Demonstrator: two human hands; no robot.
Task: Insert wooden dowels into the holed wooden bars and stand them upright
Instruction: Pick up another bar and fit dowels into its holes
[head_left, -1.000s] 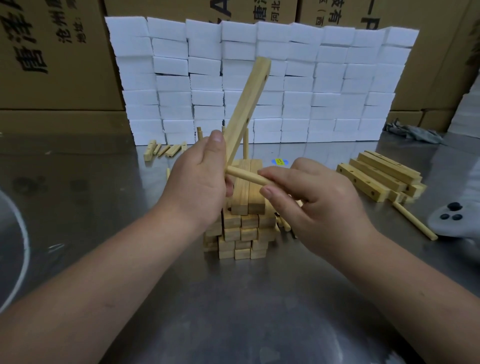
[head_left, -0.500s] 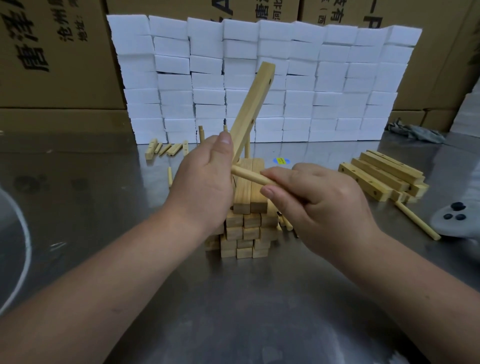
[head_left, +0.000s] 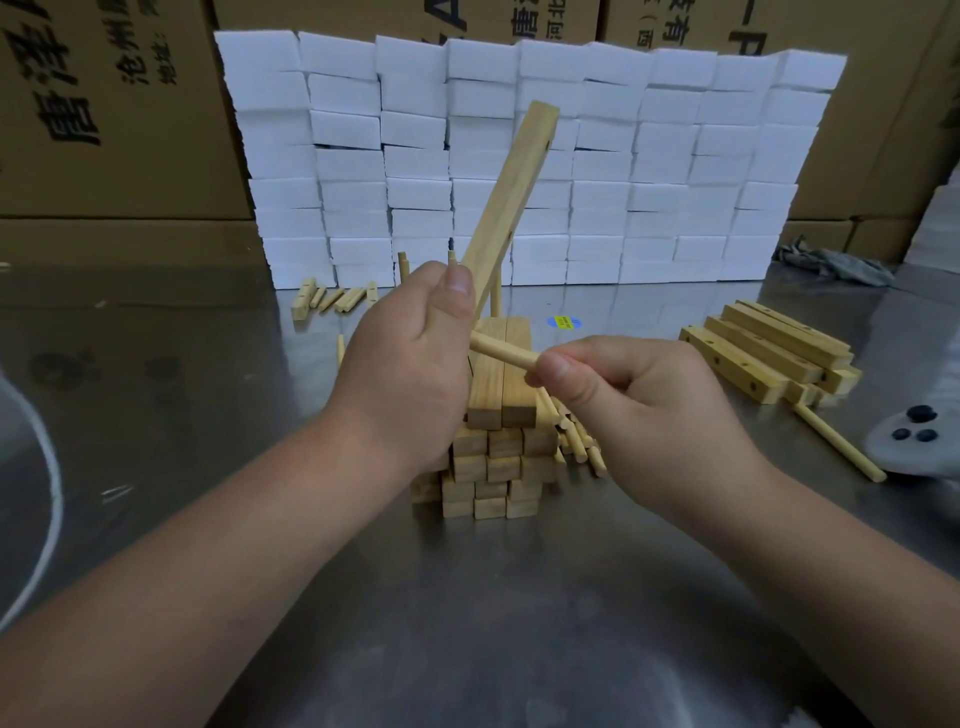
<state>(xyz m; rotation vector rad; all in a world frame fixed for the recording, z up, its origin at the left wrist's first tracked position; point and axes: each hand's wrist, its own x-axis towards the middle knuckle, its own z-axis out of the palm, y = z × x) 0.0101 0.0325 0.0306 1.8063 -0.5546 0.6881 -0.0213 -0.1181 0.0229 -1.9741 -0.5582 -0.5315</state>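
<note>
While tilted, pale holed bar (head_left: 511, 197), round dowel (head_left: 503, 353)

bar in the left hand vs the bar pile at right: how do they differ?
Pose: the held bar tilts steeply up; the pile bars lie flat on the table.
Contact: the left hand grips the held bar's lower end; no hand touches the pile bars.
Count: held bar single; pile bars several, stacked.
Both: pale wood, holes along a side face.

Left hand (head_left: 410, 364) grips the bar (head_left: 511, 192), right hand (head_left: 639, 410) pinches the dowel (head_left: 504, 353), forearms converging.
</note>
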